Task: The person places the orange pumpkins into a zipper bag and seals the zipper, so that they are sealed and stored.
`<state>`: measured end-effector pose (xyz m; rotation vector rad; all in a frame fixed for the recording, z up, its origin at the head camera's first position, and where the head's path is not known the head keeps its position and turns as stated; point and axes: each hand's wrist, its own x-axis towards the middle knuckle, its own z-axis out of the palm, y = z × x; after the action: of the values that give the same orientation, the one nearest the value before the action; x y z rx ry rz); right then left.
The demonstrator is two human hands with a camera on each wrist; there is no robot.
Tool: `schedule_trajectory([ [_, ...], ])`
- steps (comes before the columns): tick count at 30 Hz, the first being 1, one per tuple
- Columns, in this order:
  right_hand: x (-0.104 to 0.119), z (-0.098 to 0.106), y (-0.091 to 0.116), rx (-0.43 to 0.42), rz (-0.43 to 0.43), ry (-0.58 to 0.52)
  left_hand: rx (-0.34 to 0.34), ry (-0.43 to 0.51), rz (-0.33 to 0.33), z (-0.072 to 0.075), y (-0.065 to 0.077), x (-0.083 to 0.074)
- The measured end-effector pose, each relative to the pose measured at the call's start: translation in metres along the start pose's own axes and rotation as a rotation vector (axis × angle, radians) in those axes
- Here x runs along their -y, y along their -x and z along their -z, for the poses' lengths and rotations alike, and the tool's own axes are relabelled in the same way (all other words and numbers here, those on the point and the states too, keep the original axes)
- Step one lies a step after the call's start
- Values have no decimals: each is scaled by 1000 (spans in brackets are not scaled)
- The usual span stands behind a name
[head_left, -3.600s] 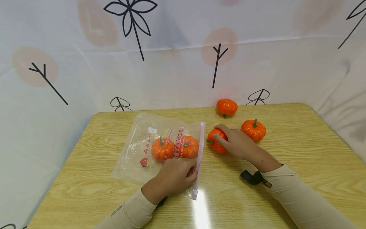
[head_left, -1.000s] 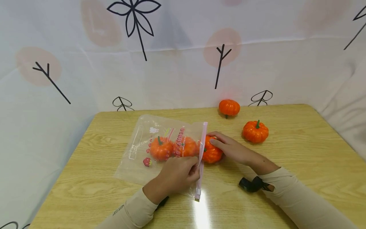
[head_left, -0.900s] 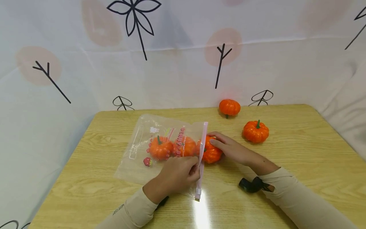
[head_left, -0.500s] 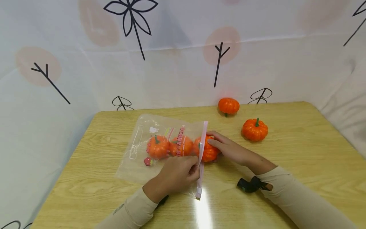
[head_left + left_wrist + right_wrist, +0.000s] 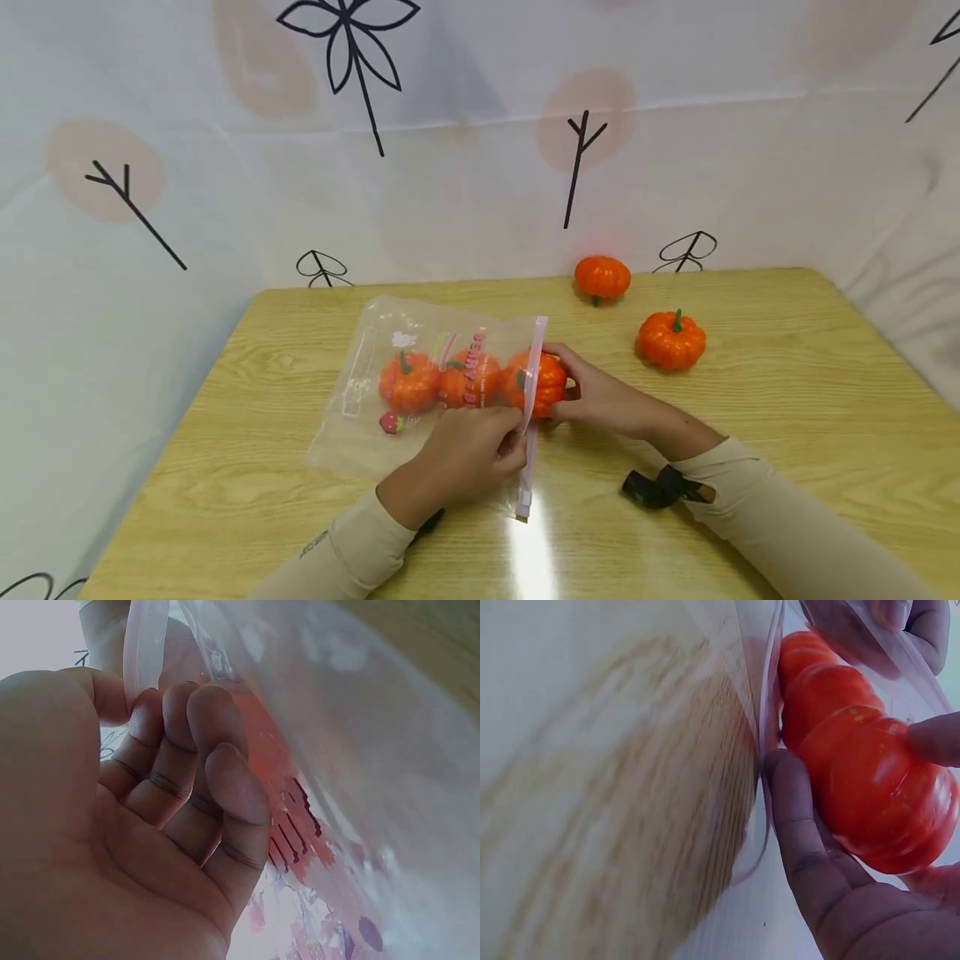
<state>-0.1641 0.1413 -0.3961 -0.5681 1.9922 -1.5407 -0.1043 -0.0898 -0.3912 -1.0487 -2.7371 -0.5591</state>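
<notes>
A clear zip bag (image 5: 348, 437) with pink print lies on the wooden table, its pink slider edge facing right. Two small orange pumpkins (image 5: 408, 383) with green stems sit inside it, in a row. My left hand (image 5: 461, 454) pinches the edge of the bag's mouth between thumb and fingertips, as the left wrist view shows. At that mouth, my right hand (image 5: 603, 400) holds a third pumpkin (image 5: 889, 787), thumb on one side and fingers on the other. Most of this pumpkin is past the slider edge, and it lines up behind the other two.
Two more pumpkins stand outside the bag: one pumpkin (image 5: 602, 277) at the table's back edge, another pumpkin (image 5: 671, 340) to the right of my right hand. A white patterned cloth (image 5: 465, 192) hangs behind the wooden table (image 5: 787, 375).
My right hand has brought the third pumpkin leftward from the table into the bag's mouth. The two pumpkins inside have shifted left. My left hand has kept its hold on the bag's edge.
</notes>
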Motion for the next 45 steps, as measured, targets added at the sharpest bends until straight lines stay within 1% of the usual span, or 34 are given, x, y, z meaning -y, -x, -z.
schedule_trajectory([
  [7, 0, -3, 0, 16, -12, -26, 15, 8, 4, 0, 2, 0],
  [13, 1, -4, -1, 7, -26, -53, 10, 9, -2, 0, 2, 0],
  [17, 1, -5, 0, 19, -30, -71, 13, 14, -11, 0, 1, -1],
  [21, 0, -5, -1, 24, -36, -65, 20, 19, -14, 0, 2, -1],
  [27, -2, -5, -2, 22, -45, -27, 20, 3, -19, 1, 1, -1],
  [30, -2, -4, -1, 35, -31, -50, 14, -5, -28, 0, 1, -1],
  [35, -1, -4, -1, 34, -17, -91, 10, -3, -36, 0, 1, -1],
  [45, -1, -5, -2, 24, -51, -104, 28, 2, -37, 0, 2, -1],
])
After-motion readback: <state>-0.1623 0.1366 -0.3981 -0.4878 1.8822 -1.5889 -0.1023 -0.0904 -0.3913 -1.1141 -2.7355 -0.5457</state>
